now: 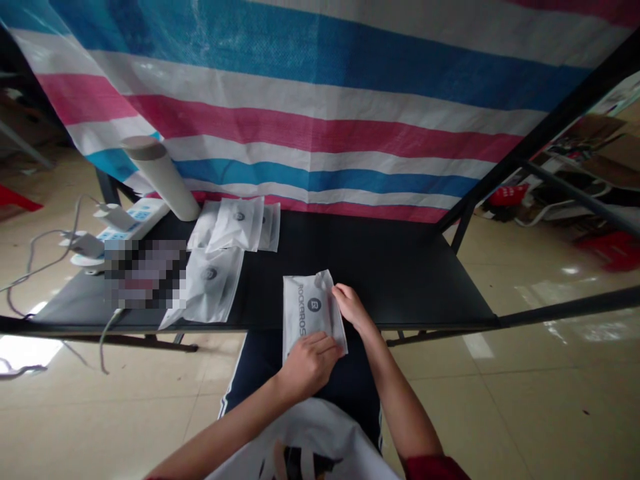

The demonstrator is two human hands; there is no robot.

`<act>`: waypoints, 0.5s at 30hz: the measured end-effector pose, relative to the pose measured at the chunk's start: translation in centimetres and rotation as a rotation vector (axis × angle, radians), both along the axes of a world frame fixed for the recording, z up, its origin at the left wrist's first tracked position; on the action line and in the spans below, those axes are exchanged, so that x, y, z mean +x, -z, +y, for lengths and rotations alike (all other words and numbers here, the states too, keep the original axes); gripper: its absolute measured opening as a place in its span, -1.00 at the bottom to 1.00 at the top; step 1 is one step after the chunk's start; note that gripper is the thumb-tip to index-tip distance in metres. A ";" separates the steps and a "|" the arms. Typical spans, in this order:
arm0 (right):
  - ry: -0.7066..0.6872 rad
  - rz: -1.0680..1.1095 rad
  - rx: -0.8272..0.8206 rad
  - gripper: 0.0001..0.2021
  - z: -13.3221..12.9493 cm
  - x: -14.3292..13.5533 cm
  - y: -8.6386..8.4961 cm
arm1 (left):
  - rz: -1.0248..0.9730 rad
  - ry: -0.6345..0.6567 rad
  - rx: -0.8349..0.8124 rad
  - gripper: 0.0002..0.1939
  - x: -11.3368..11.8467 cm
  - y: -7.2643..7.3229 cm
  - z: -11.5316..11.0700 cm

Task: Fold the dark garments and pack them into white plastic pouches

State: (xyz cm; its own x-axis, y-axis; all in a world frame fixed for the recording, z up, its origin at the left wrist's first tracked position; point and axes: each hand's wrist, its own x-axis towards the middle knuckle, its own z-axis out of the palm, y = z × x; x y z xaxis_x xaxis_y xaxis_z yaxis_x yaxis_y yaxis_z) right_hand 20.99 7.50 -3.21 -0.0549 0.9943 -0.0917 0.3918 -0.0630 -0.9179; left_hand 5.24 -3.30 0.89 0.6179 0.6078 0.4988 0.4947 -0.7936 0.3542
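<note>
A white translucent zip pouch (321, 307) printed "ROCKBROS" with a round dark logo lies partly over the table's front edge, right before me. My left hand (311, 362) is closed at its near right part, the fingers curled and the fingertips hidden. At the upper right edge, my right hand (350, 307) pinches the pouch between thumb and fingers. What is inside the pouch cannot be made out. To the left, a similar white pouch (213, 287) lies near the table edge, and several more pouches (235, 225) overlap behind it.
The black table (400, 273) backs onto a striped plastic sheet (320, 133). At its left are a pale bottle (165, 180), a power strip (143, 217) with chargers (117, 217) and cables, and a blurred-out object (145, 273). Dark metal bars (570, 305) frame the right side.
</note>
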 end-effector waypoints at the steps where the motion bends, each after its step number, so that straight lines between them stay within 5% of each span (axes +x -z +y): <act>1: 0.016 -0.021 0.015 -0.66 0.6 -0.1 -0.1 | -0.003 0.004 0.002 -0.72 0.0 -0.1 -0.6; 6: 0.052 -0.090 0.095 -0.63 2.2 -0.3 -0.2 | -0.041 -0.046 -0.038 -0.79 -0.8 -0.5 -1.7; 10: 0.046 -0.114 0.167 -0.58 2.3 -0.1 0.1 | 0.000 -0.205 -0.089 -0.89 -1.7 -0.6 -0.9; 15: 0.198 -0.033 0.233 -0.52 3.3 2.5 0.6 | 0.234 -0.376 -0.167 -0.31 -3.2 0.2 0.9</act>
State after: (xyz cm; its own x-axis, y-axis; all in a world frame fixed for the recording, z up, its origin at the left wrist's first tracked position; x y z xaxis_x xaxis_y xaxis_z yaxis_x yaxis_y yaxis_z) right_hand 23.53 10.85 -3.83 0.1409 0.9799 0.1414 0.4228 0.0695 -0.9036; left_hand 2.04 -2.41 0.72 0.4240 0.8709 0.2485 0.8185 -0.4859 0.3065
